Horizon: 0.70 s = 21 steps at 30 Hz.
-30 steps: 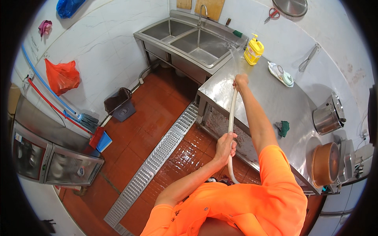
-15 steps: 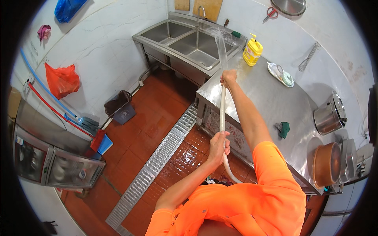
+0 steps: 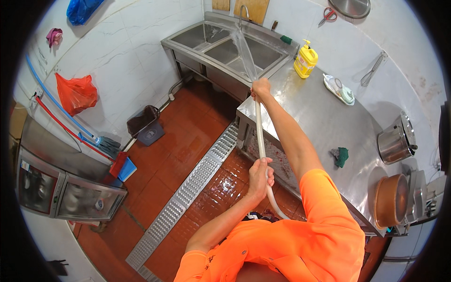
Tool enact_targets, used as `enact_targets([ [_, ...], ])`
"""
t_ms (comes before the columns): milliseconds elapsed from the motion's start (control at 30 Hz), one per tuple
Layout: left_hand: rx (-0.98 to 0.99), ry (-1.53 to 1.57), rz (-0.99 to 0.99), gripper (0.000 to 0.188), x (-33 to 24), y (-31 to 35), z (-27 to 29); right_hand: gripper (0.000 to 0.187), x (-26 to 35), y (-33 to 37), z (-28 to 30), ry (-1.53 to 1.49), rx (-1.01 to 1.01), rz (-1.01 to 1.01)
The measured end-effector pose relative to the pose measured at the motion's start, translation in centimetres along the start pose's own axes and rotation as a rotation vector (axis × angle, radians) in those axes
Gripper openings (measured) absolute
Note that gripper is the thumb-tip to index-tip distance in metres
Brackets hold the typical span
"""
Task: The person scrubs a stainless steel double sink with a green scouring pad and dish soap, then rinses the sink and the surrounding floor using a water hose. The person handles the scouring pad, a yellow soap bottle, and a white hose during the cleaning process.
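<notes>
A pale flexible hose (image 3: 260,134) runs up from beside my body through both hands. My right hand (image 3: 260,88) is closed round its outlet end, above the near corner of the steel counter (image 3: 319,117). Lower down, my left hand (image 3: 261,177) grips the same hose over the tiled floor. A clear stream of water (image 3: 245,52) shoots from the outlet across the double steel sink (image 3: 213,56), reaching the middle of its back edge near the faucet (image 3: 241,16).
On the counter stand a yellow pump bottle (image 3: 306,59), a dish with small items (image 3: 339,89), a green scouring pad (image 3: 341,157), a steel pot (image 3: 397,138) and a brown pot (image 3: 391,201). A metal drain grating (image 3: 188,188) crosses the red floor. A grey bin (image 3: 150,134) stands by the wall.
My right hand has swung the hose end to the left. The water stream has moved from the sink's right side toward its middle. My left hand stays on the hose.
</notes>
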<state>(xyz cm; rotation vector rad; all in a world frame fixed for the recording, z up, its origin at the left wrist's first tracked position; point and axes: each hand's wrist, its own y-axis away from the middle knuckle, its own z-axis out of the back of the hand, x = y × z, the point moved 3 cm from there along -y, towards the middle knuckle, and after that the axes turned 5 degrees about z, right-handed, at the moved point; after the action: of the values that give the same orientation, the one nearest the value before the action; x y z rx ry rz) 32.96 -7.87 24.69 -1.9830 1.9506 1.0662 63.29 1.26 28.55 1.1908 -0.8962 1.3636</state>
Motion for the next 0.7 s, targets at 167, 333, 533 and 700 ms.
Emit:
enact_targets([
  [167, -0.007, 0.033, -0.021, 0.031, -0.8, 0.4, -0.1, 0.017, 1.4, 0.8, -2.3, 0.136, 0.055, -0.014],
  [333, 0.01, 0.045, -0.043, 0.032, -1.4, 0.7, -0.3, 0.02, 1.6, 0.6, -3.8, 0.216, 0.119, 0.02],
  [533, -0.012, 0.063, -0.035, 0.033, -1.8, 1.2, -0.2, 0.014, 2.9, 2.9, -5.4, 0.178, 0.198, -0.014],
  [700, -0.013, 0.053, -0.046, 0.031, -1.9, 1.3, -0.3, 0.019, 3.9, 3.8, -6.1, 0.293, 0.271, 0.099],
])
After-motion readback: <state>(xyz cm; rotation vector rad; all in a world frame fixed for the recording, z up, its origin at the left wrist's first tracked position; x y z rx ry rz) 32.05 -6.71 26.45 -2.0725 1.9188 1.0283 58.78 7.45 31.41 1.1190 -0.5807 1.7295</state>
